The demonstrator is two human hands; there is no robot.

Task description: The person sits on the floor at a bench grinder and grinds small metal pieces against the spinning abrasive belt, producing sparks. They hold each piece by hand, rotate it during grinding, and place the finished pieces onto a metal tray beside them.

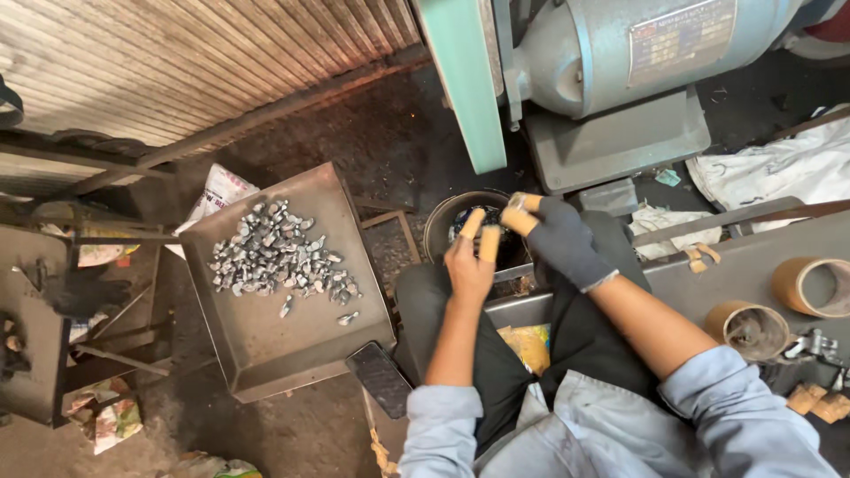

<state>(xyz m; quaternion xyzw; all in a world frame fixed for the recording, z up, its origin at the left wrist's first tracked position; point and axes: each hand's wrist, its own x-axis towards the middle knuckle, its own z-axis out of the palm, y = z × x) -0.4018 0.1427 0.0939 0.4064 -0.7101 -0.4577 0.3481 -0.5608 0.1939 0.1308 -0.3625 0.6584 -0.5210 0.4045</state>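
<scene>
- Upper garment: a light blue-grey work shirt of woven cloth, with both sleeves pushed up into bunched folds just above the elbows.
- Forearms: uncovered from the rolled sleeves down to the wrists.
- Lower garment: dark, near-black trousers, creased across the lap.
- Left hand (469,261): no glove; tan tubular finger guards cover two of its fingers (489,242) from the tip to about the middle joint.
- Right hand (558,239): a dark grey knitted glove with a ribbed cuff edged in a thin pale line at the wrist.
- Right hand fingertips (518,221): tan guards of the same kind sit over the glove.
</scene>
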